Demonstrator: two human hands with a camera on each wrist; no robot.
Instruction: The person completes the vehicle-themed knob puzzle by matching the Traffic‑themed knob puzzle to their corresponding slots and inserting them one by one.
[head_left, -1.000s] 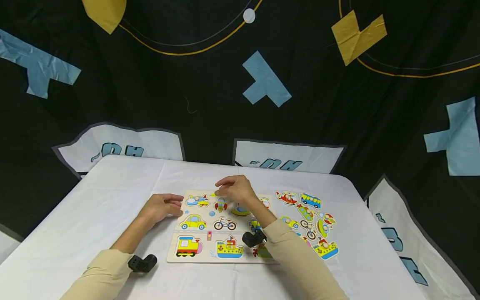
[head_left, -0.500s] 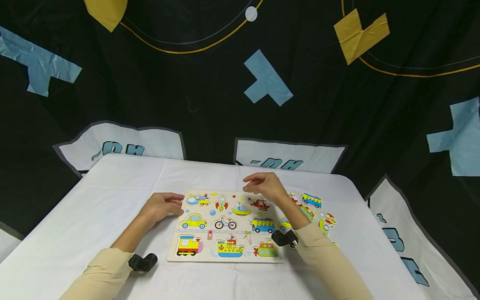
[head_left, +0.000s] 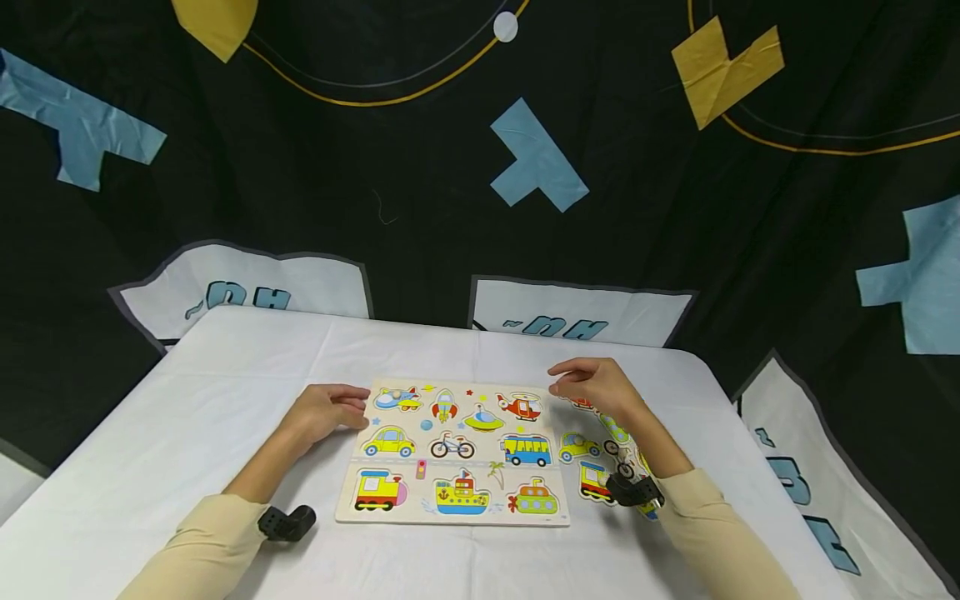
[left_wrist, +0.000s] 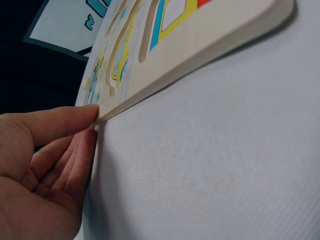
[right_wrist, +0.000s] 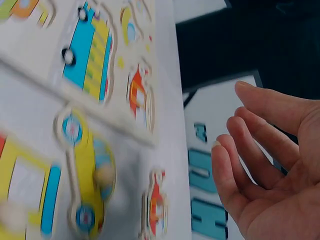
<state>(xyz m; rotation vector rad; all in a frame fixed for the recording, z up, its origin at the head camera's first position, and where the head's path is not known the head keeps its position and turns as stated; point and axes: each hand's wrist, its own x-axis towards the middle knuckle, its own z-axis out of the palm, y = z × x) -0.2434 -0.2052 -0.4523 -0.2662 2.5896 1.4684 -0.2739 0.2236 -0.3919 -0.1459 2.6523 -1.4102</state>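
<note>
A wooden peg puzzle board [head_left: 491, 462] printed with vehicles lies flat on the white table. At its left edge my left hand [head_left: 326, 414] holds the rim between thumb and fingers, as the left wrist view shows. The plane [head_left: 397, 400] at the board's top left carries a knob [left_wrist: 87, 83]. My right hand [head_left: 600, 387] hovers past the board's top right corner with bent, spread fingers and nothing in them. Below it lies a loose red helicopter piece [right_wrist: 156, 207]. A loose yellow car piece [right_wrist: 87, 172] and train piece [head_left: 596, 482] lie beside the board.
More loose pieces, among them a bicycle [head_left: 619, 458], lie right of the board, partly hidden by the right forearm. A black wrist camera [head_left: 633, 492] sits over them. Behind the table [head_left: 247, 375] hangs a black cloth [head_left: 420, 192].
My right hand has moved right, from above the board's top middle to beyond its right corner, uncovering the printed helicopter and bus. The left hand stays at the board's edge.
</note>
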